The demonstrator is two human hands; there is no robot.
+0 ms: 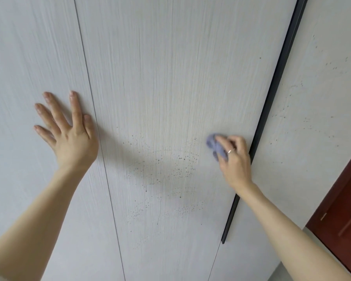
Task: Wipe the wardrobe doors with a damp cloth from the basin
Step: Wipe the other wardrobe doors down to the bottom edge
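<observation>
Item: middle wardrobe door (170, 88), pale grey panel with fine vertical grain. Left edge: a thin dark seam dividing it from the left wardrobe door (28, 57). Right edge: a black vertical handle strip (272, 102) running down the panel's side and ending low in the view. Broad bare door surface lies between the two hands and above them.

Item: cloth (216, 146), small, blue-grey, bunched into a wad. Position: pressed against the middle door near its right edge, just beside the black strip. Condition: crumpled, partly hidden under the fingers.

Item: right hand (234, 157), fingers curled round the cloth; a ring (230, 151) shows on one finger.

Item: left hand (69, 130), flat on the left door, fingers spread wide, thumb close to the seam.

Surface marks: dark specks (162, 169) scattered in arcs across the middle door between the hands; similar specks on the pale wall (322, 88) to the right.

Item: dark red door (344, 209), lower right.

Writing or labels: none legible.
</observation>
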